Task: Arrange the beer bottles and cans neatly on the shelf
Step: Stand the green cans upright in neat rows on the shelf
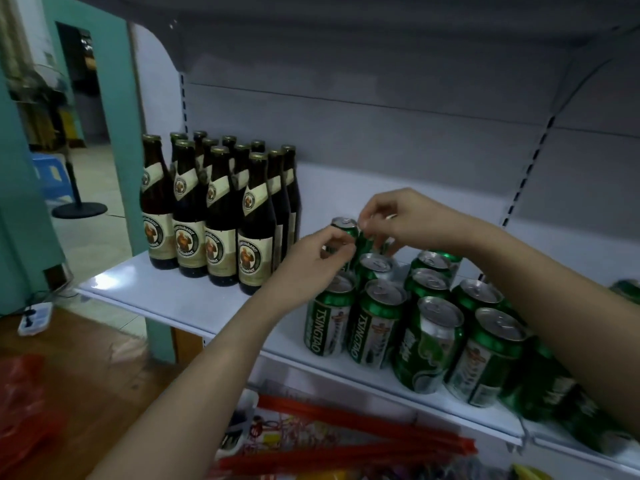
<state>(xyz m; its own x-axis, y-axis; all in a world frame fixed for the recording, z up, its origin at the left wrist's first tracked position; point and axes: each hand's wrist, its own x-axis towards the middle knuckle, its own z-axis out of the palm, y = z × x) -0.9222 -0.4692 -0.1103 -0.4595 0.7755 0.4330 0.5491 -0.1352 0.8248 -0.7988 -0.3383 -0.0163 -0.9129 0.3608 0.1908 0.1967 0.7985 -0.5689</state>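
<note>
Gripping one upright green can (346,230), both hands (311,258) (398,220).

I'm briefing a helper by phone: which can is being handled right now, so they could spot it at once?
On the white shelf, right of the brown beer bottles, stands a cluster of green Tsingtao cans. The handled can is at the cluster's back-left corner, the only one with both hands' fingertips on it.

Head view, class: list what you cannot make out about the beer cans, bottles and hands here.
- Rear green cans: the left hand and right hand cover them, so the fingers' grip is unclear.
- Cans at the right: cut off by the edge and the right forearm, so their count is unknown.
- Back-row bottles: front bottles hide their labels.
- Goods below the shelf: blurred.
</note>
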